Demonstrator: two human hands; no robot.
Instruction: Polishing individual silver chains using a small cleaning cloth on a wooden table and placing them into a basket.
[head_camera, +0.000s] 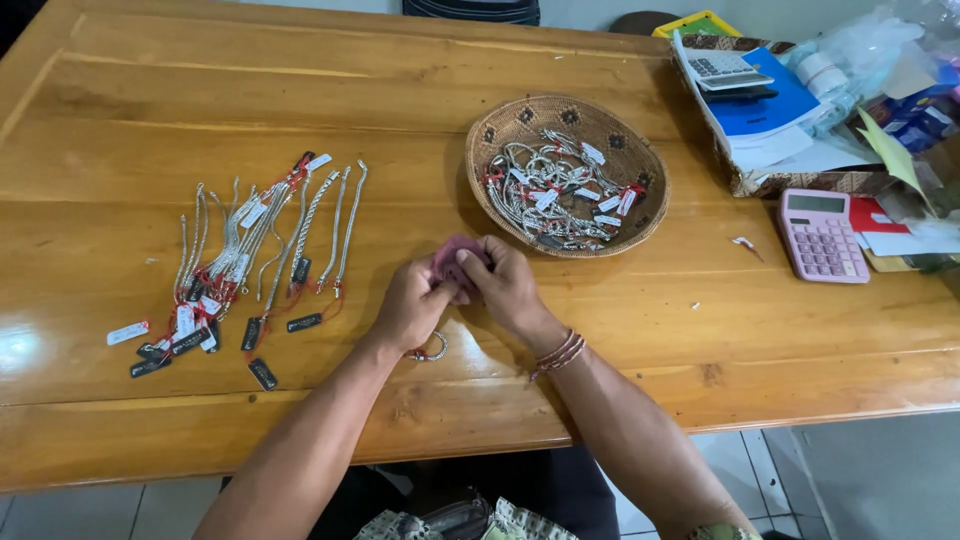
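My left hand and my right hand meet above the wooden table, both closed on a small dusty-pink cloth. A silver chain end with a ring hangs out below my left hand; the rest is hidden inside the cloth. Just beyond my hands sits a round woven basket filled with several tagged silver chains. Red string bracelets circle my right wrist.
A row of several silver chains with black and white tags lies on the table to the left. A pink calculator sits at right, beside a woven tray holding papers, a blue booklet and a grey calculator.
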